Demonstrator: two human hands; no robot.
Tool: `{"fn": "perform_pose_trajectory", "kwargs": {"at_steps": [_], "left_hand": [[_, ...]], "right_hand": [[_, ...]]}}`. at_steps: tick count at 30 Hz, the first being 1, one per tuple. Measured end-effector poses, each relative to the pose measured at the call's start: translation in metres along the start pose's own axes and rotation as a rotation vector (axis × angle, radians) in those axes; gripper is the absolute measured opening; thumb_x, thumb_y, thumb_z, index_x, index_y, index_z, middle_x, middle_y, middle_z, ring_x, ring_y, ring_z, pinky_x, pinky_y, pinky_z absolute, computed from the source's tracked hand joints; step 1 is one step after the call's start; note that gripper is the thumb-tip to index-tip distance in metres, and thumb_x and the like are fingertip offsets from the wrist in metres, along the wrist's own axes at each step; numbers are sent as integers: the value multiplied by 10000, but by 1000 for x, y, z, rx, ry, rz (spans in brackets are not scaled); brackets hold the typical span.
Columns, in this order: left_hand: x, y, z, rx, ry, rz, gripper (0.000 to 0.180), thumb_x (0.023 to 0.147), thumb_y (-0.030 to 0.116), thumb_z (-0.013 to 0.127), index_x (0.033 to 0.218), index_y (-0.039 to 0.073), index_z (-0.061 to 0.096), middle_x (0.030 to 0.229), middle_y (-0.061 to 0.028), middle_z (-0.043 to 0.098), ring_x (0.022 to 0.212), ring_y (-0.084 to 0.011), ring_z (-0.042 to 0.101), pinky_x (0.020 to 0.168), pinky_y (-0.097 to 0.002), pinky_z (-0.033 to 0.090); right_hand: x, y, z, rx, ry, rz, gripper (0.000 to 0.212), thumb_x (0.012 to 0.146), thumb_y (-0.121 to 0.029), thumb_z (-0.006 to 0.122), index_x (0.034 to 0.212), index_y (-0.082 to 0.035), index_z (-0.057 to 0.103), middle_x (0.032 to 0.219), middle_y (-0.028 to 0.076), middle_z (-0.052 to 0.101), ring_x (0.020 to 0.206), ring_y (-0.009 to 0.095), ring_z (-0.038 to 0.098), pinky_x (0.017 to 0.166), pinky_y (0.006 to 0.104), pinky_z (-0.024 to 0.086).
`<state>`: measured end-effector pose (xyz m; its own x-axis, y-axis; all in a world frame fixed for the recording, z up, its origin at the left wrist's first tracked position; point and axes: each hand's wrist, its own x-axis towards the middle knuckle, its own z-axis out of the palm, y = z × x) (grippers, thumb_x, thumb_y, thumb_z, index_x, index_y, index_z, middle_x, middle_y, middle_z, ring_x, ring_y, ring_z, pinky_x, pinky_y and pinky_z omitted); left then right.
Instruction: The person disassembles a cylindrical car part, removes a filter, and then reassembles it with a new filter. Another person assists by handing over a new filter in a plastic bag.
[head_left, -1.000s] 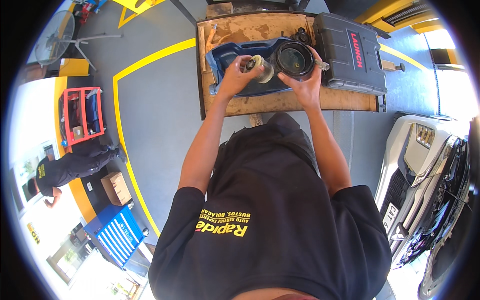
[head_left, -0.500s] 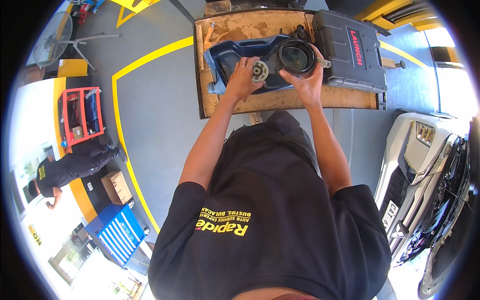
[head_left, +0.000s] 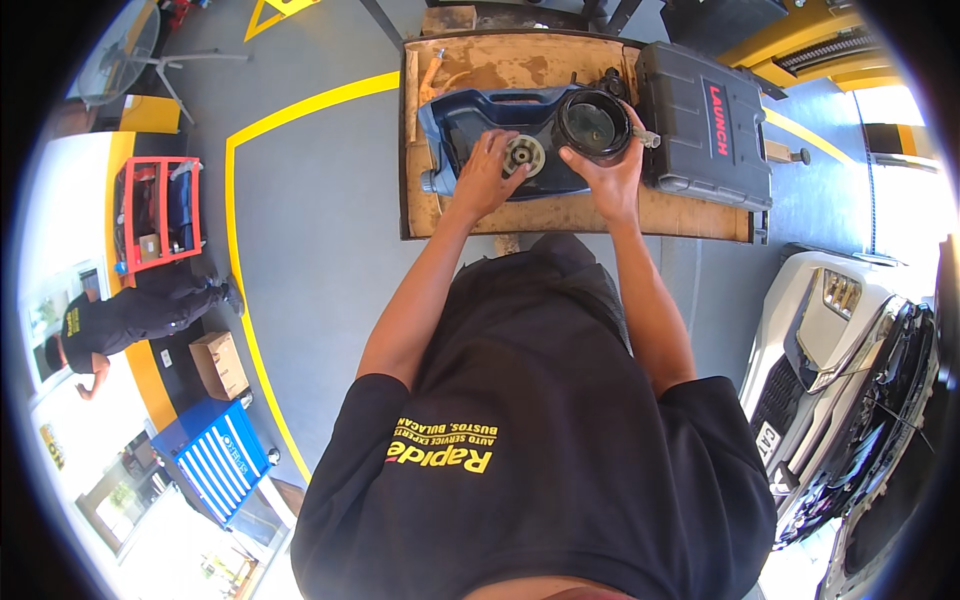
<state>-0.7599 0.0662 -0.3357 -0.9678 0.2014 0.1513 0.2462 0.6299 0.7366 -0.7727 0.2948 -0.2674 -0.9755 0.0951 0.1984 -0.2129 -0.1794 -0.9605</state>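
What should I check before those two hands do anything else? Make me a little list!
1. Right hand gripping the black round housing: ok.
2. Left hand holding the pale round part: ok.
3. Pale part outside the housing: ok, it's to the left of it.
4. Housing clean inside: cannot tell, too small to see.
5. Grey case closed: ok.
6. Blue container steady on the table: cannot tell.
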Motion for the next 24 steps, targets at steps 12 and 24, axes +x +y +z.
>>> {"fn": "perform_pose_trajectory", "kwargs": {"at_steps": [12,24], "left_hand": [[0,4,3,65,21,34,524,1028,311,782,1479,88,635,1469,-138,621,1358,-379,639,1121,-486,547],[4,0,5,12,6,10,533,1041,317,754,1508,105,609,1470,-141,618,1360,-381,642,1114,-488,547]], "right_hand": [[-7,9,-2,-97,-62,-26,1069,763,-58,1041,1612,-2,394,1481,163,606,1370,244,662,1144,395,606],[-8,7,-1,-46,-19,38,1078,758,41,1004,1632,2,373,1496,172,605,1372,247,654,1191,408,560]]}}
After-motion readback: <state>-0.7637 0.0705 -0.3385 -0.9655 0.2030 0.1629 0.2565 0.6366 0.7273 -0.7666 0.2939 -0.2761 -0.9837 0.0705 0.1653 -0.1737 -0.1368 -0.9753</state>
